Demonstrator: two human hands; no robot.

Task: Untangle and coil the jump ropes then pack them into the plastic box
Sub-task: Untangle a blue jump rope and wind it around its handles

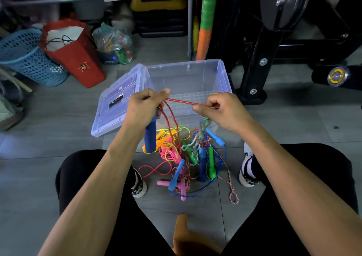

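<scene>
Head view, left hand [144, 106] grips blue handle [150, 140] pointing down, right hand [221, 111] pinches red rope [184, 102] stretched level between them, tangle [188, 157] on floor below, open box [188, 83] beyond, lid [117, 100] leaning left.

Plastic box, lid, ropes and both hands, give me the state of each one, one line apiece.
Plastic box: open, no ropes inside.
Lid: off, leaning against the box's left side.
Red rope: stretched taut between both hands.
Blue handle: held upright in the left hand.
Rope pile: tangled on the floor.
Left hand: grips handle and rope.
Right hand: pinches the red rope.
</scene>
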